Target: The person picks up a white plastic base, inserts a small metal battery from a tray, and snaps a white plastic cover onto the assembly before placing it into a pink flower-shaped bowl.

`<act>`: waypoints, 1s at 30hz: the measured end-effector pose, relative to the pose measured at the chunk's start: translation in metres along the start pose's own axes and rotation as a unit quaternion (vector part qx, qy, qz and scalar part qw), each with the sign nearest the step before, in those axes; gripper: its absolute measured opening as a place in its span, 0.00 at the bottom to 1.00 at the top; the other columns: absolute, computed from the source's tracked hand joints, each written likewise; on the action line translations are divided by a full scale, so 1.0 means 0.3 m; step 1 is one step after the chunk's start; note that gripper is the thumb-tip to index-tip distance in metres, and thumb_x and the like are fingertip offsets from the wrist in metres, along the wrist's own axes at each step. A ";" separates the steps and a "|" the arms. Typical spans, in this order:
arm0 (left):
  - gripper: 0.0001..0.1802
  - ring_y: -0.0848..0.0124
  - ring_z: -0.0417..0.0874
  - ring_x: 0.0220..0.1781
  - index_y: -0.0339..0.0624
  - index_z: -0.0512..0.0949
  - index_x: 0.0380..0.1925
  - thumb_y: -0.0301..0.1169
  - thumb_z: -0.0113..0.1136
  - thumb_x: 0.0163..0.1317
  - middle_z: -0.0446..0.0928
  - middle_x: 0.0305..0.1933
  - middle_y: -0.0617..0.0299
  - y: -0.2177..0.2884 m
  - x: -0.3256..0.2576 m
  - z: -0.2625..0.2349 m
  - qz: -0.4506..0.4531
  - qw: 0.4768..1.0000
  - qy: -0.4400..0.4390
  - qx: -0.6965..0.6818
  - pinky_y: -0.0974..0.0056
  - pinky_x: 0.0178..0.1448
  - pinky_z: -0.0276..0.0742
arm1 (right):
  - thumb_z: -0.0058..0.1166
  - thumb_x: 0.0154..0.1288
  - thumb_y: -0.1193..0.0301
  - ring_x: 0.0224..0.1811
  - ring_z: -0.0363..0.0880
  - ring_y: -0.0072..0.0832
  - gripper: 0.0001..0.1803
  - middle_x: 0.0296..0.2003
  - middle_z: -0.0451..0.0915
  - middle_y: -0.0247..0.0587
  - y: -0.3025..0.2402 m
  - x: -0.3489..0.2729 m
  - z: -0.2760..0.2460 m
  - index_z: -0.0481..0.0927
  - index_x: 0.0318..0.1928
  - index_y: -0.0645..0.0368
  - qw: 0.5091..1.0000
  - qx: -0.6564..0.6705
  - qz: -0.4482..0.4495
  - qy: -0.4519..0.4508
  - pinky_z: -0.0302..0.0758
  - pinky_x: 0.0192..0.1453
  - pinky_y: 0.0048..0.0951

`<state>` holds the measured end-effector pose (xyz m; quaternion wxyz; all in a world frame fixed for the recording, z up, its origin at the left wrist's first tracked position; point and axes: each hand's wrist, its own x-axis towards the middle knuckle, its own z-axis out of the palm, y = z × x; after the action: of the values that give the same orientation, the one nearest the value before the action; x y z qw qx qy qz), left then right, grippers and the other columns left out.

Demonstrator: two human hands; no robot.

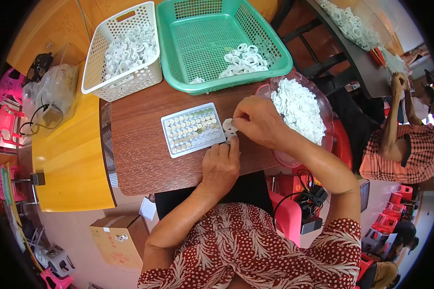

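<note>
A white plastic tray point(171, 153) lies on the brown table, with several rows of small round metallic discs point(182, 129) in its pockets. Some pockets at its lower right look bare. Just off the tray's right edge, my right hand point(265, 120) pinches a white round plastic piece point(230, 126) between thumb and fingers. My left hand point(221, 164) is closed beside the tray's lower right corner, its fingertips right below that piece. Something small and pale shows at the left fingertips, partly hidden, and I cannot make out what it is.
Behind the tray stand a white basket point(89, 79) full of white ring-shaped pieces and a green basket point(178, 45) holding some more. To the right, a translucent pink bowl point(329, 108) is heaped with small white parts. Another person point(395, 149) works at a dark table on the far right.
</note>
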<state>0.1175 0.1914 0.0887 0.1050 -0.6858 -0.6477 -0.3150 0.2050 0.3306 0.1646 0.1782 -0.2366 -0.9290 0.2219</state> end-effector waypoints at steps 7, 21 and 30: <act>0.15 0.73 0.78 0.28 0.33 0.76 0.49 0.29 0.54 0.64 0.80 0.31 0.56 0.000 -0.065 -0.208 -0.391 0.766 -0.021 -0.510 0.73 0.33 0.72 | 0.60 0.49 0.70 0.23 0.77 0.23 0.11 0.21 0.81 0.42 -0.090 -0.037 -0.026 0.81 0.25 0.67 0.918 0.324 0.217 -0.075 0.71 0.29 0.26; 0.18 0.69 0.82 0.29 0.28 0.73 0.52 0.30 0.52 0.66 0.81 0.36 0.48 -0.058 -0.107 -0.297 -0.475 0.536 0.016 -0.698 0.71 0.33 0.74 | 0.56 0.59 0.75 0.29 0.72 0.12 0.06 0.26 0.77 0.31 -0.219 -0.114 0.113 0.77 0.32 0.66 0.878 0.419 0.200 -0.120 0.70 0.32 0.18; 0.17 0.64 0.83 0.28 0.29 0.73 0.47 0.34 0.53 0.66 0.81 0.34 0.44 -0.065 -0.141 -0.325 -0.503 0.498 0.004 -0.707 0.68 0.27 0.76 | 0.54 0.61 0.78 0.32 0.73 0.14 0.03 0.27 0.78 0.31 -0.260 -0.148 0.131 0.77 0.34 0.66 0.868 0.442 0.187 -0.127 0.72 0.33 0.18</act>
<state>0.0717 0.1053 0.1356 -0.5880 -0.0889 -0.4444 -0.6700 0.1963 0.2331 0.1604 0.1002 -0.2720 -0.6866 0.6668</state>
